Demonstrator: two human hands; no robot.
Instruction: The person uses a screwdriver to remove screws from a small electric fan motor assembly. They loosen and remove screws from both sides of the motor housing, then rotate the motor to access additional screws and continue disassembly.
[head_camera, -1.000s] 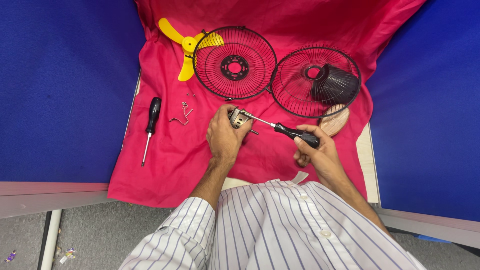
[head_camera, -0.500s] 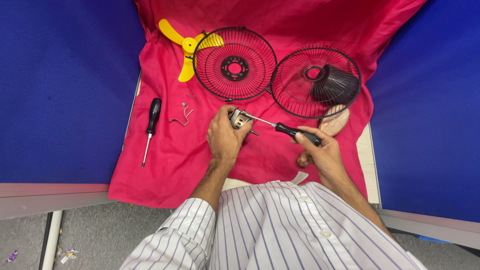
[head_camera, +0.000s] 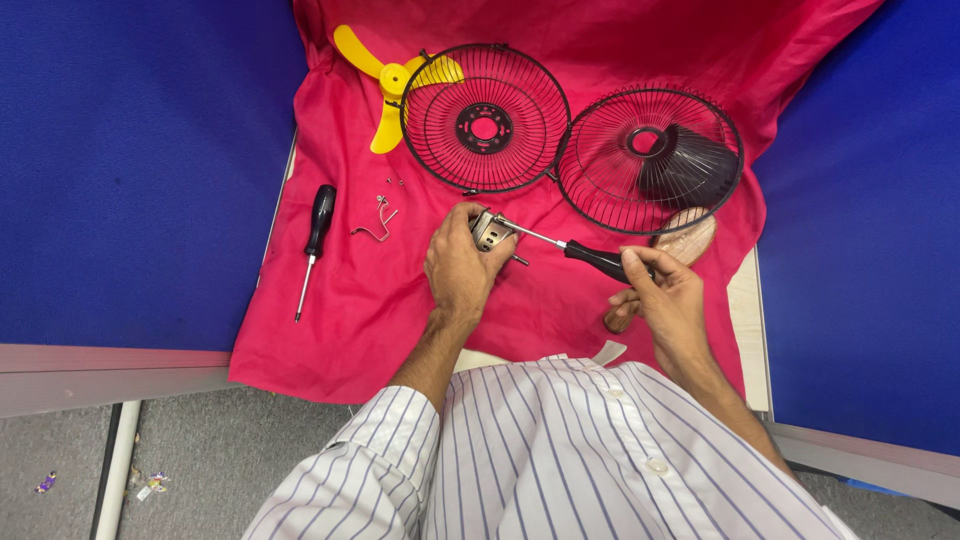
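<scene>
Head view: left hand (head_camera: 458, 268) curled around small metal motor (head_camera: 489, 231) on red cloth (head_camera: 350, 300). Right hand (head_camera: 668, 300), fingers pinching black-handled screwdriver (head_camera: 570, 249), tip at motor.

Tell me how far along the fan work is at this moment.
Done: the yellow blade and both black wire guards lie separate on the red cloth. In hand: the left hand grips a small metal motor part while the right hand drives a screwdriver into it. A second screwdriver lies unused.
</scene>
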